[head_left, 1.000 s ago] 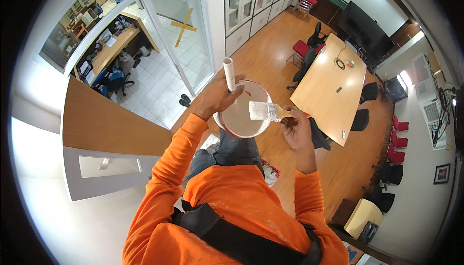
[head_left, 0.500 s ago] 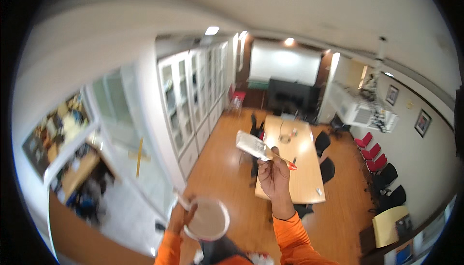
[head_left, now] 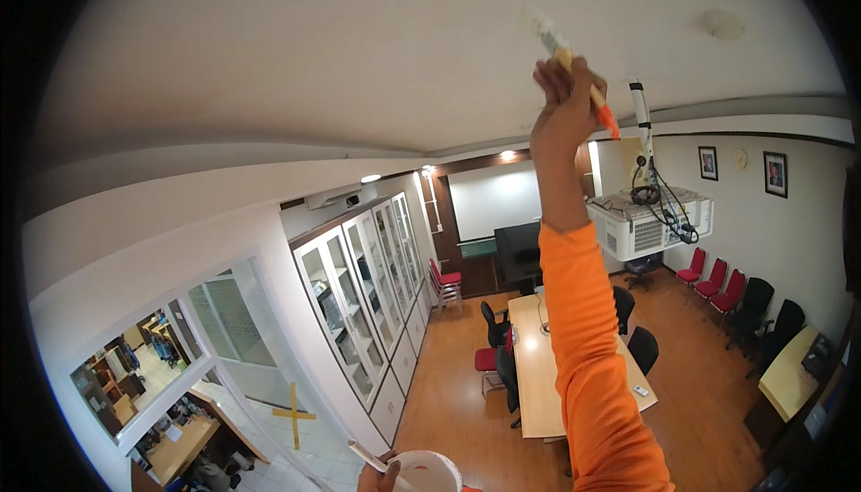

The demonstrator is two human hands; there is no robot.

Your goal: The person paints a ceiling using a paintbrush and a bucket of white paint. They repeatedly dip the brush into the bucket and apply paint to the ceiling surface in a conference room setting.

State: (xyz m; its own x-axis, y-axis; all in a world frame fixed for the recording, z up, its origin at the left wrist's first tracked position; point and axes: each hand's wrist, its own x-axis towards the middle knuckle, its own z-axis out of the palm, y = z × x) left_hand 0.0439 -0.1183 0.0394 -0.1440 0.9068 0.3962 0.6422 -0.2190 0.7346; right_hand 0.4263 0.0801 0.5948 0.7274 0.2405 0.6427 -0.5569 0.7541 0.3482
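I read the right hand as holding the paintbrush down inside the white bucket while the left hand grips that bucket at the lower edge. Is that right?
No: the paintbrush is not inside the white bucket. The head view shows the right hand holding it up at the ceiling. The left hand does grip the bucket at the lower edge.

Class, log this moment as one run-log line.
right hand: holds paintbrush, bristle end toward ceiling, contact unclear | left hand: holds white tube, beside rim of bucket | nearby: ceiling-mounted projector
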